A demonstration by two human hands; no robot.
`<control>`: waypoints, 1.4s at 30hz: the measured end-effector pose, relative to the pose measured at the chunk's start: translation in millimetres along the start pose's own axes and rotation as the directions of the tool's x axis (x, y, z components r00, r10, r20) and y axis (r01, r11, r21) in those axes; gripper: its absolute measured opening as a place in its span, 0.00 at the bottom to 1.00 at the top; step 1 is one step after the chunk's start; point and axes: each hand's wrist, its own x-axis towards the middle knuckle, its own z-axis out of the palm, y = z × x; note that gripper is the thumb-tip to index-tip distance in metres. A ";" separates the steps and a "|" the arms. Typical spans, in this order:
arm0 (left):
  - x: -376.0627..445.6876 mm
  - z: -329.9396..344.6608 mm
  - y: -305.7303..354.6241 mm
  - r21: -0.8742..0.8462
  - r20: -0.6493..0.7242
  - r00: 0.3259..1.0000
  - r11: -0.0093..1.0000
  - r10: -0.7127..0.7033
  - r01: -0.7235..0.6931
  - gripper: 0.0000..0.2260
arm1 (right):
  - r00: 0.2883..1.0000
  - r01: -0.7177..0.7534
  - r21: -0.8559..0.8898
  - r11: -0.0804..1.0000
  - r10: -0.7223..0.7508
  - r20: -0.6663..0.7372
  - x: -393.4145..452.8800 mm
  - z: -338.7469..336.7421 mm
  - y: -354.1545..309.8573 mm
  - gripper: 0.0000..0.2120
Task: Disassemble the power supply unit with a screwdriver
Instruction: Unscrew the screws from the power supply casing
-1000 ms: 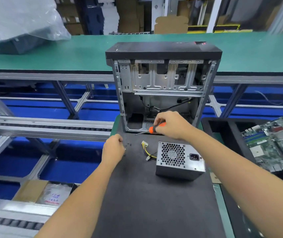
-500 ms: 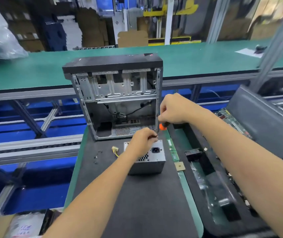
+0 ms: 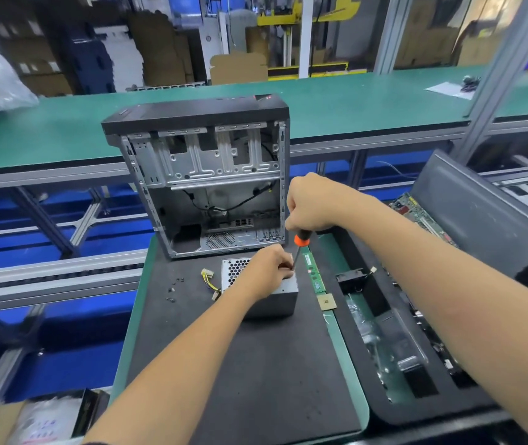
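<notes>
The grey power supply unit (image 3: 280, 298) lies on the black mat (image 3: 250, 364), its honeycomb grille facing up and yellow-black wires (image 3: 208, 280) trailing from its left side. My left hand (image 3: 267, 271) rests on top of it, fingers curled at its far right corner. My right hand (image 3: 312, 203) grips the orange-and-black screwdriver (image 3: 299, 242) from above, upright. The shaft points down to that same corner, right beside my left fingertips. The tip is hidden by my fingers.
An open, gutted computer case (image 3: 205, 178) stands just behind the unit. Several loose screws (image 3: 174, 289) lie on the mat to the left. A RAM stick (image 3: 314, 273) and a CPU chip (image 3: 327, 301) sit on the green strip. A black tray (image 3: 416, 348) of parts is to the right.
My left hand has settled on the unit's far right corner. My right hand has swung the screwdriver upright and brought its shaft down to that corner. The camera has tilted.
</notes>
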 end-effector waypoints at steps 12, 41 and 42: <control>4.1 6.6 -9.1 0.037 -0.010 1.000 0.999 -0.003 0.003 0.07 | 0.999 0.025 -0.017 1.000 -0.025 0.027 4.1 -3.0 -5.1 0.16; 2.1 9.0 -7.7 -0.044 -0.085 0.995 0.998 -0.044 0.041 0.07 | 0.944 0.260 -0.245 0.934 -0.192 0.270 13.0 -19.1 -31.5 0.11; 1.9 9.3 -7.1 -0.049 -0.083 0.996 0.998 -0.045 0.041 0.07 | 0.938 0.273 -0.249 0.929 -0.200 0.282 12.6 -21.4 -29.6 0.11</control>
